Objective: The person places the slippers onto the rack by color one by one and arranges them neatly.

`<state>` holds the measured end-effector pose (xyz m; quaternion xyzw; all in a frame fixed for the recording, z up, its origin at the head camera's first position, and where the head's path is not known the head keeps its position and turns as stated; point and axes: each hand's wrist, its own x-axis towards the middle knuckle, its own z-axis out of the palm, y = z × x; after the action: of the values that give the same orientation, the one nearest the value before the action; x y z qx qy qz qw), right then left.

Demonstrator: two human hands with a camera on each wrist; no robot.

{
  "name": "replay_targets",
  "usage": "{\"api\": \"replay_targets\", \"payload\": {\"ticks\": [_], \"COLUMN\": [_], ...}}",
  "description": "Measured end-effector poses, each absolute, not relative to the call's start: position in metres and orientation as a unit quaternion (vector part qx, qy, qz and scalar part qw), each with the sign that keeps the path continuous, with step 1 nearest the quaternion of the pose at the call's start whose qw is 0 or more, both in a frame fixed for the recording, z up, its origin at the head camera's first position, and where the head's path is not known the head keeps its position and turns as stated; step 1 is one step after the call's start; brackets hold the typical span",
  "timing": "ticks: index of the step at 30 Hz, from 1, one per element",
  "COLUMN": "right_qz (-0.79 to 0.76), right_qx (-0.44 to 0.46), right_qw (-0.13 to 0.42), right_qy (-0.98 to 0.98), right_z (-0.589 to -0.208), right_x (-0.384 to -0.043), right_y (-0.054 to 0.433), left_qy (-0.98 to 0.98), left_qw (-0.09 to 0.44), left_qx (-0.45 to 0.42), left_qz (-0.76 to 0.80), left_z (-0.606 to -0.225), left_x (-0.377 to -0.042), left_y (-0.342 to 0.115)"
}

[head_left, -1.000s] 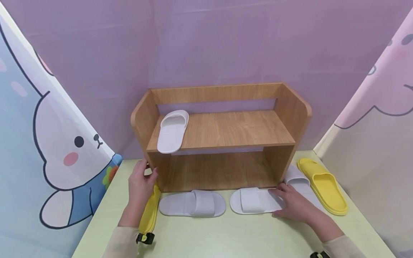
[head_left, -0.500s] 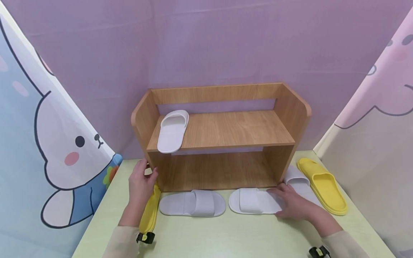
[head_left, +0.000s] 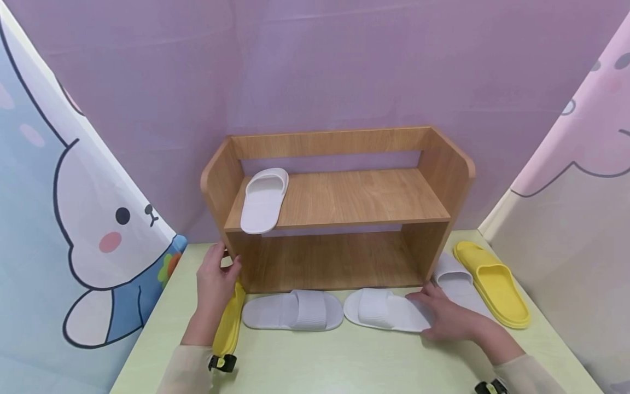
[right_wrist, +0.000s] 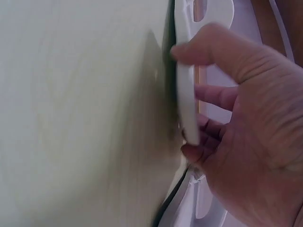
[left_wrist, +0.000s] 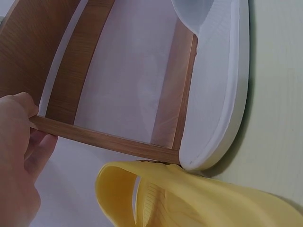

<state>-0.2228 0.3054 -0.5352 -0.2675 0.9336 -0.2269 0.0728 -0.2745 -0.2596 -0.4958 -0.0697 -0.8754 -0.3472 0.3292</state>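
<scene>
A wooden two-tier shoe rack [head_left: 364, 197] stands against the backdrop. My left hand [head_left: 215, 282] pinches the front edge of its left side panel, fingers outside and thumb towards the front. In the right wrist view, my right hand [right_wrist: 255, 109] grips a white slipper [right_wrist: 186, 104], thumb on one long edge and fingertips at the other. The head view has this white slipper [head_left: 403, 314] lying crosswise before the rack, strap to the left and heel end partly hidden by the hand. Left of it, a light grey slipper [head_left: 275, 312] lies almost toe to toe with it.
One white slipper [head_left: 263, 205] rests on the upper shelf's left end. A yellow slipper [head_left: 228, 325] lies beside my left forearm. Right of the rack are a grey slipper [head_left: 458, 282] and another yellow slipper [head_left: 502, 290]. Printed curtains [head_left: 113, 219] flank the table.
The white slipper in my right hand has slid left towards the grey one, its heel end swinging slightly towards me. My left hand keeps its hold on the rack.
</scene>
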Motion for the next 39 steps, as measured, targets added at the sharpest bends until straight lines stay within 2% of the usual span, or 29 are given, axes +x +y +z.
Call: {"api": "replay_targets", "payload": {"ticks": [4, 13, 23, 39], "right_qz": [-0.240, -0.283, -0.322, -0.384], "right_qx": [-0.272, -0.293, -0.260, -0.304], "right_qw": [0.052, -0.060, -0.065, -0.165], "right_qy": [0.930, 0.911, 0.908, 0.856], "right_z": [-0.531, -0.515, -0.500, -0.461], "right_x": [-0.219, -0.213, -0.210, -0.202], "right_y": [0.306, 0.305, 0.297, 0.272], "left_qy": [-0.875, -0.876, -0.879, -0.881], "left_qw": [0.330, 0.328, 0.321, 0.317], "left_qx": [-0.073, -0.069, -0.063, -0.062], "left_qz": [-0.348, -0.347, -0.346, -0.345], "left_z": [-0.495, -0.497, -0.498, -0.497], "left_x": [-0.275, -0.276, -0.277, -0.277], "left_y": [-0.260, -0.261, -0.261, -0.261]}}
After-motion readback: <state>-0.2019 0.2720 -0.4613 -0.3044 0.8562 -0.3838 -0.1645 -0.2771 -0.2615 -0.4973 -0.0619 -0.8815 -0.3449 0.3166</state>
